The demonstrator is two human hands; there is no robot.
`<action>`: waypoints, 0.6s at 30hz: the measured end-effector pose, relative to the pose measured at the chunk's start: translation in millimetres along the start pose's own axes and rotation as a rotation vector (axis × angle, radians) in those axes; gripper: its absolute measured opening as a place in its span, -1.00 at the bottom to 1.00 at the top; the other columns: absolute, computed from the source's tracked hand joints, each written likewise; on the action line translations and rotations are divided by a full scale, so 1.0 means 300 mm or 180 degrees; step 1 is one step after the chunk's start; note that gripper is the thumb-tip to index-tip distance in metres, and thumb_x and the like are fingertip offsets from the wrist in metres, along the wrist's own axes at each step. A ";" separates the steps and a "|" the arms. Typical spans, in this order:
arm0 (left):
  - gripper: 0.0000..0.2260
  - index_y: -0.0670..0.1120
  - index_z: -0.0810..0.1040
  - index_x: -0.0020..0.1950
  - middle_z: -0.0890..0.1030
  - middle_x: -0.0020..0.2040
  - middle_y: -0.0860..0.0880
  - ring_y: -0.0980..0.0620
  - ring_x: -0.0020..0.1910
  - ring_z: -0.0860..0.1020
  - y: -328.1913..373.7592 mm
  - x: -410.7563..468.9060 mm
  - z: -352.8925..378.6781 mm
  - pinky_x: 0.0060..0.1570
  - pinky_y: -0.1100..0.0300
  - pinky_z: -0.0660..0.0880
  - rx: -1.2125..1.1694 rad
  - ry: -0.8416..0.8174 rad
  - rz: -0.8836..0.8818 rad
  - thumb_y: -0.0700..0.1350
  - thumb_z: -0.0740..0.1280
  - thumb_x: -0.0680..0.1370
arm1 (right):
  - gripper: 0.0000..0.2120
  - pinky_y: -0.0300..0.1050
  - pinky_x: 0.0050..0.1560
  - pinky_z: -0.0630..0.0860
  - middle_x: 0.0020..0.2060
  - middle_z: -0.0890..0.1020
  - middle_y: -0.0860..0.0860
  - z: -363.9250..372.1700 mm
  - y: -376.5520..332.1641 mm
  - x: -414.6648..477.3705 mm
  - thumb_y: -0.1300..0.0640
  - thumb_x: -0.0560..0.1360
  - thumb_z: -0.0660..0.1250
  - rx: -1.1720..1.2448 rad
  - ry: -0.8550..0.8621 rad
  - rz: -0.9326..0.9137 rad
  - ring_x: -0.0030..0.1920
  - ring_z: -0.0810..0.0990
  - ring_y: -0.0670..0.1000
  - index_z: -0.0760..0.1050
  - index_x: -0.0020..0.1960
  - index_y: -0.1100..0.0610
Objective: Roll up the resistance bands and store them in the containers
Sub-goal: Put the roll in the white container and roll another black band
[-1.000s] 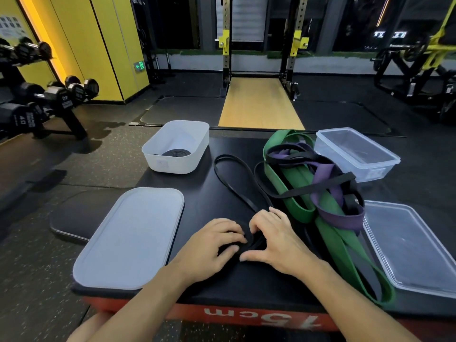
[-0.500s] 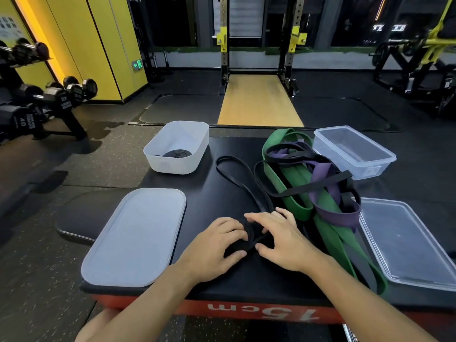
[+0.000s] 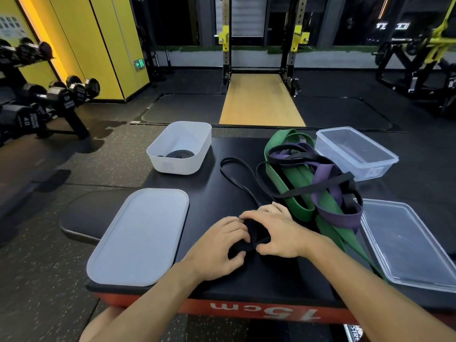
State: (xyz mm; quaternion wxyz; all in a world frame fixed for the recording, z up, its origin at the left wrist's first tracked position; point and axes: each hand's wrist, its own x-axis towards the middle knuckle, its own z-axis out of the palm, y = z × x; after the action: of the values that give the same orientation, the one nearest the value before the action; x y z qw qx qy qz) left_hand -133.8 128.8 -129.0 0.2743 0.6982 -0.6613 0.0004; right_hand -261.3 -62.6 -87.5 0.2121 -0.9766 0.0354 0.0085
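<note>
A thin black band (image 3: 237, 172) lies on the black box top, its near end wound into a small roll (image 3: 254, 234). My left hand (image 3: 219, 248) and my right hand (image 3: 278, 233) both grip that roll, fingers curled round it. The band's loose loop trails away toward the white tub (image 3: 181, 149), which holds one rolled dark band (image 3: 180, 154). To the right sits a tangle of green bands (image 3: 291, 183), a purple band (image 3: 328, 178) and more black bands. A clear container (image 3: 355, 154) stands at the far right.
A white lid (image 3: 140, 235) lies at the near left of the box top. A clear lid (image 3: 407, 245) lies at the near right. The red front edge of the box (image 3: 266, 311) is close to me. A dumbbell rack (image 3: 37, 102) stands to the left.
The roll between my hands has grown thicker. My fingers have shifted round it, and the loose loop of the black band has drawn a little closer.
</note>
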 end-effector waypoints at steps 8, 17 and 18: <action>-0.79 0.08 0.58 0.11 0.56 0.18 0.24 0.15 0.24 0.45 0.005 0.005 -0.005 0.30 0.13 0.41 0.0132 0.0007 -0.0224 0.11 0.41 0.52 | -0.89 0.12 0.42 0.36 0.30 0.52 -0.15 0.048 0.090 -0.097 -0.10 0.54 0.40 -0.0766 0.1052 -0.0516 0.40 0.40 -0.07 0.57 -0.02 -0.09; -0.82 0.07 0.57 0.12 0.56 0.19 0.23 0.15 0.26 0.46 0.012 -0.002 -0.013 0.24 0.10 0.44 0.0209 -0.0016 -0.0132 0.10 0.39 0.57 | -0.83 -0.01 0.63 -0.14 0.48 0.45 -0.20 0.044 0.054 -0.033 0.05 0.40 0.34 -0.0132 0.0276 -0.0122 0.59 0.01 -0.30 0.34 -0.17 0.00; -0.82 0.06 0.57 0.12 0.56 0.18 0.22 0.15 0.26 0.46 0.015 -0.003 -0.015 0.25 0.13 0.44 0.0190 -0.0010 -0.0118 0.07 0.39 0.56 | -0.83 0.00 0.63 -0.14 0.47 0.46 -0.20 0.045 0.054 -0.022 0.04 0.37 0.34 -0.0099 0.0256 -0.0115 0.58 0.03 -0.32 0.34 -0.18 -0.01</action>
State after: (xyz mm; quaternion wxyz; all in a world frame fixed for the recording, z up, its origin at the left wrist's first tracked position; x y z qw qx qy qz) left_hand -136.3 131.6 -123.7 0.2522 0.7183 -0.6483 0.0139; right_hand -269.2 -71.3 -106.4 0.1955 -0.9798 0.0261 -0.0341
